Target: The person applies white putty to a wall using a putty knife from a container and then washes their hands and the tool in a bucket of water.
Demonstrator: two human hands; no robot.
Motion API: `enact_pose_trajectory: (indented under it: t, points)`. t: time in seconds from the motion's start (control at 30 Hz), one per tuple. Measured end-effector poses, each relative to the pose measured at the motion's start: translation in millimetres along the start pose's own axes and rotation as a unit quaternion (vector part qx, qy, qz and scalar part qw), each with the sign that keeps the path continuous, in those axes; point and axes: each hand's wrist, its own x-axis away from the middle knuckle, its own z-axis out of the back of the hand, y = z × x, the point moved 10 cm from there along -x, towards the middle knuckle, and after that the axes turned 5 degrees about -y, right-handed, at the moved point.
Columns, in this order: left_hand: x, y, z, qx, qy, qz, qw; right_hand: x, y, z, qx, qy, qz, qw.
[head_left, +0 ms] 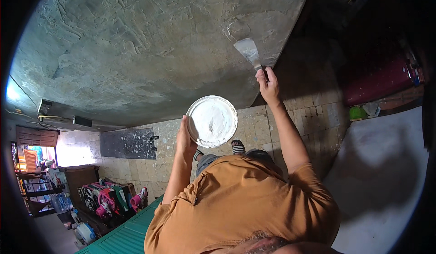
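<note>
My left hand [183,137] grips the side of a round tub [190,113] in front of my body. White putty [212,120] fills it, with a small dark hollow in the middle of its surface. Held up at the right, my right hand [269,86] is closed round the handle of a putty knife [248,50]. Its broad blade, smeared with white, lies against or very close to the grey wall [150,40] near the wall's right edge. Rough streaks and ridges of plaster cover much of that wall.
A dark board [127,143] spotted with white lies on the tiled floor [286,131]. At the lower left are pink and black items [105,204] beside a green ribbed surface [125,236]. Beyond the wall's right edge stand a dark red object [377,79] and a green item [357,113].
</note>
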Motion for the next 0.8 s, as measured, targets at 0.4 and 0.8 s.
enact_pose_trajectory:
  t: [0.4,0.8]
  points:
    - [3.8,10.9,-11.4,-0.01,-0.003,-0.013,1.0,8.0,-1.7,5.4,0.095,0.058,0.021,0.994]
    - [11.7,11.4,-23.3,-0.004,-0.013,0.005,1.0,-25.2,-46.6,-11.2,0.116,0.046,0.03,0.992]
